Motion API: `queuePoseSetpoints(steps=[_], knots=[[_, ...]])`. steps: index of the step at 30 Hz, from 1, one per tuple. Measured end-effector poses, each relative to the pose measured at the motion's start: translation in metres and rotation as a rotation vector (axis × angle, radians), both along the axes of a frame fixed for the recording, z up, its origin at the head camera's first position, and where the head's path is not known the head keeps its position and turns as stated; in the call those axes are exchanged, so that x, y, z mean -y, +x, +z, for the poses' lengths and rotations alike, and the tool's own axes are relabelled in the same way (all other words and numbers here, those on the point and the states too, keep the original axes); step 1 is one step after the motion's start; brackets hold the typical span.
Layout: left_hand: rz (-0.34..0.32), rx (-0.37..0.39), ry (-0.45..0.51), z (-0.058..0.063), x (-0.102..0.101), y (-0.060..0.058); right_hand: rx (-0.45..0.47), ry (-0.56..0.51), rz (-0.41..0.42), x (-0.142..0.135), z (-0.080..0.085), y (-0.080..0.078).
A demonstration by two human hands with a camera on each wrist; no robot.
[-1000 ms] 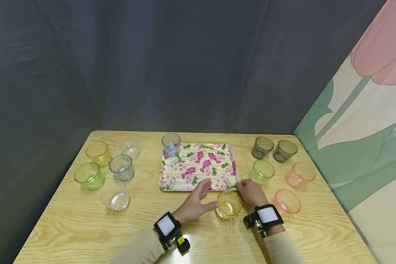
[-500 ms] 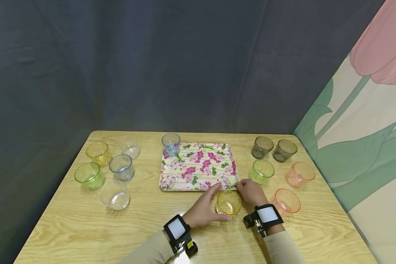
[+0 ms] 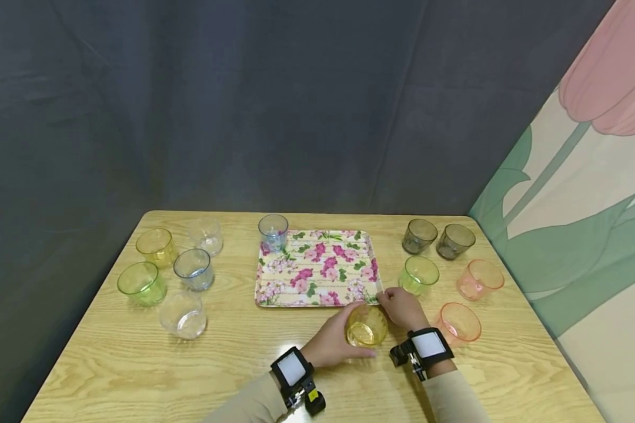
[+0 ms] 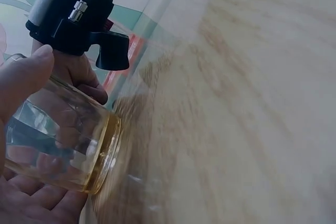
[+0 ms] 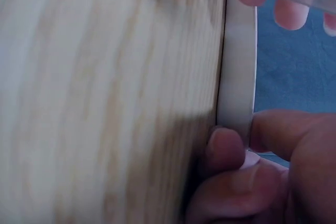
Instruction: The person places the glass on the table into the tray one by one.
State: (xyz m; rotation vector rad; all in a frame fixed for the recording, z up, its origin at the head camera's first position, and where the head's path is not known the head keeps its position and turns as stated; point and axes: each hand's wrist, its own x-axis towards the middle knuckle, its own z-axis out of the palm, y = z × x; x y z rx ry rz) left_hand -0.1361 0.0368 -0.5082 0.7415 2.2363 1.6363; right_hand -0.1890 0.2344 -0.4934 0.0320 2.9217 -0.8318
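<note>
Left grip (image 3: pixel 334 341) of the person curls around the side of one transparent yellow round cup (image 3: pixel 367 332) and holds it. This cup, upright, is just in front of the near edge of a rectangular flower-printed tray (image 3: pixel 323 285), by its near right corner; I cannot tell if its base is lifted. Right grip (image 3: pixel 403 309) pinches the tray at the same corner. On its far left corner stands a transparent pale-blue cup (image 3: pixel 273 234). Five transparent cups (image 3: pixel 194 274) are toward the left edge of the wooden surface (image 3: pixel 111 376), and five tinted cups (image 3: pixel 418 277) toward its right edge.
</note>
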Motion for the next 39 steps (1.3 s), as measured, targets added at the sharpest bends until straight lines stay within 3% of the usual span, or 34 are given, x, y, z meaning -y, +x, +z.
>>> queuePoseSetpoints(steps=[13, 16, 20, 21, 27, 34, 39], knots=[[0.008, 0.006, 0.013, 0.003, 0.004, -0.002, 0.009, -0.010, 0.004, -0.001, 0.000, -0.001], [0.018, -0.004, 0.040, 0.014, 0.008, -0.002, 0.005, -0.006, 0.005, -0.001, 0.000, 0.000], [0.013, -0.004, 0.098, 0.042, 0.021, -0.001, 0.007, 0.000, 0.002, 0.000, -0.001, 0.000], [0.022, -0.010, 0.101, 0.044, 0.024, -0.003, 0.007, 0.003, 0.001, 0.000, -0.001, 0.000], [0.151, -0.025, 0.041, 0.038, 0.047, -0.026, 0.012, -0.003, 0.007, -0.001, 0.002, 0.001], [0.329, -0.019, 0.026, 0.048, 0.075, -0.042, 0.036, -0.012, 0.000, -0.001, 0.001, 0.000], [0.399, 0.001, 0.050, 0.046, 0.093, -0.051, 0.028, -0.010, 0.002, 0.000, 0.001, 0.001]])
